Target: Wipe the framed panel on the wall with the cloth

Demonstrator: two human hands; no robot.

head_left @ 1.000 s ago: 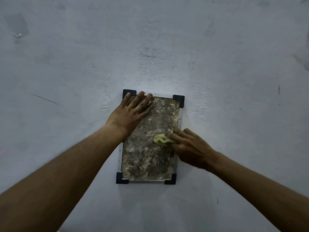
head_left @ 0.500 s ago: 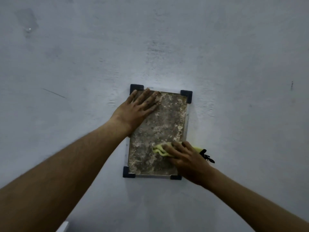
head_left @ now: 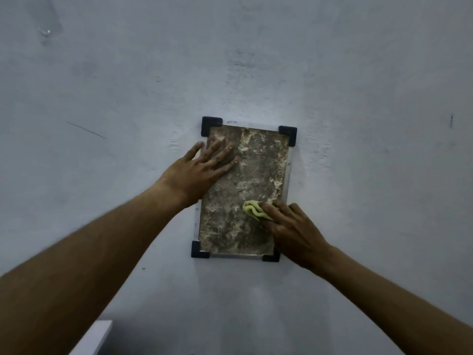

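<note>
The framed panel (head_left: pixel 245 172) hangs on a pale wall; its surface is mottled brown and grey, and black corner pieces sit at its corners. My left hand (head_left: pixel 202 170) lies flat, fingers spread, on the panel's upper left part and left edge. My right hand (head_left: pixel 289 229) is over the lower right part and holds a bunched yellow-green cloth (head_left: pixel 252 210) against the surface under its fingertips. The hand hides most of the cloth and part of the panel's lower right corner.
The grey-white wall (head_left: pixel 358 124) fills the view, with scuffs and a thin dark scratch (head_left: pixel 87 130) at the left. A small shiny fixing (head_left: pixel 46 32) sits at the upper left. A white edge (head_left: pixel 94 336) shows at the bottom left.
My right hand has taken the cloth from the panel's middle down to its lower right. My left hand has slid a little down, uncovering the top left corner piece.
</note>
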